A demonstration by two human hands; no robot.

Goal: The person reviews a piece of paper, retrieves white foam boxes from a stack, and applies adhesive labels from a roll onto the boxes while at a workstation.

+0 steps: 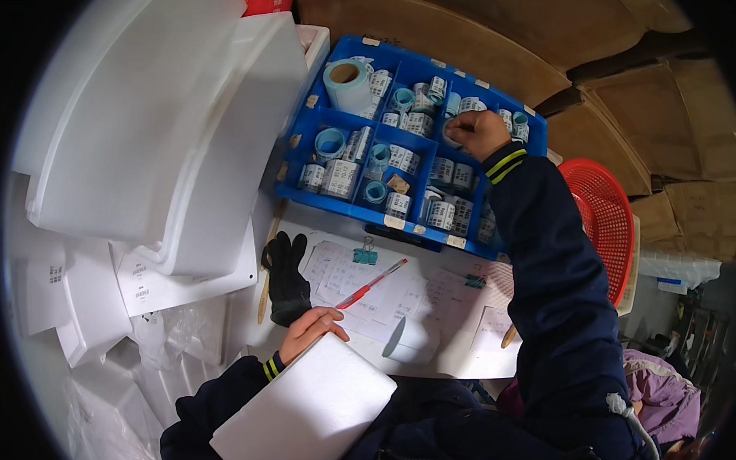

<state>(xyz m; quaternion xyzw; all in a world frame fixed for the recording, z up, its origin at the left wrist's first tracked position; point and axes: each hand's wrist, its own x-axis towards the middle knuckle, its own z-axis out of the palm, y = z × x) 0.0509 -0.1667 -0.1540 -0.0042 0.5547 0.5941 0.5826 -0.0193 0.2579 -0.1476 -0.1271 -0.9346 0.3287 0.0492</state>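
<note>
My right hand reaches into an upper right compartment of a blue plastic divided tray, its bent fingers at a pale roll; whether they grip it is hard to see. Rolls of printed labels fill the compartments, with a large blank roll at the upper left. My left hand rests by the top edge of a white foam lid or box near my body; its grip is partly hidden. Just beyond that hand are a black glove and a red pen on handwritten sheets.
White foam boxes stack up at the left. A red plastic basket stands right of the tray, cardboard boxes behind it. Binder clips hold papers on the white table. Purple clothing shows at lower right.
</note>
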